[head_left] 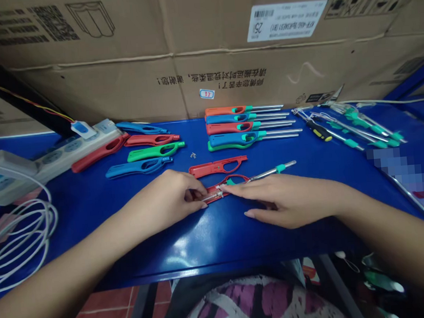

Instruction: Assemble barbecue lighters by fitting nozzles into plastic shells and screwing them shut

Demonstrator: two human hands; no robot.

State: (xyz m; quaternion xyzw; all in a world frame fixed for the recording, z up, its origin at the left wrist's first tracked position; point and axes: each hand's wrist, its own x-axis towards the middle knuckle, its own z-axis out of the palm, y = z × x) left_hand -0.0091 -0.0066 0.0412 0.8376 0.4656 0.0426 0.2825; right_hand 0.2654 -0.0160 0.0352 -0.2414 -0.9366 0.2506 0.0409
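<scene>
A red lighter half-shell (212, 198) lies open on the blue table, holding a clear fuel tube (210, 197), a green trigger and a metal barrel (272, 171) with a green collar. My left hand (170, 194) is closed around the shell's handle end, thumb and fingers at the tube. Above the shell, my right hand (290, 197) has its fingers stretched out. Its index fingertip touches the white fitting at the tube's end, and the thumb stays apart. Just behind lies a second red half-shell (218, 167), inner side up.
Assembled lighters (235, 128) are stacked at the back; coloured half-shells (139, 168) lie left. Small screws (193, 155) sit between. A screwdriver (318, 130), loose barrels (371, 124) and a phone (412, 182) are right. A power strip (55, 154) and coiled white cable (16, 243) are left.
</scene>
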